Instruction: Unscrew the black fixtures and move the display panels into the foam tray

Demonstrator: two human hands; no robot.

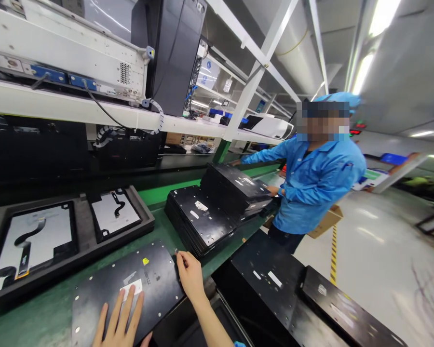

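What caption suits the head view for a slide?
Left hand flat on a black panel, right hand pinching its corner, on a green bench.

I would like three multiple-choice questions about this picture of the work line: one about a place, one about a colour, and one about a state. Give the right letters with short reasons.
1. Where does the left hand lie?
A. Flat on the black panel at the white label
B. On the cardboard box
C. On the upper shelf

2. What colour is the co-worker's jacket?
A. Green
B. Blue
C. White

3. How are the black panels further along the green belt arranged?
A. Standing upright
B. Hanging from the frame
C. Piled in flat stacks

Answers:
1 A: the fingers are spread over the label on the panel nearest the camera.
2 B: sleeves and body are bright blue.
3 C: two piles lie flat, panel on panel, on the belt.

The right hand touches that panel's far right corner.
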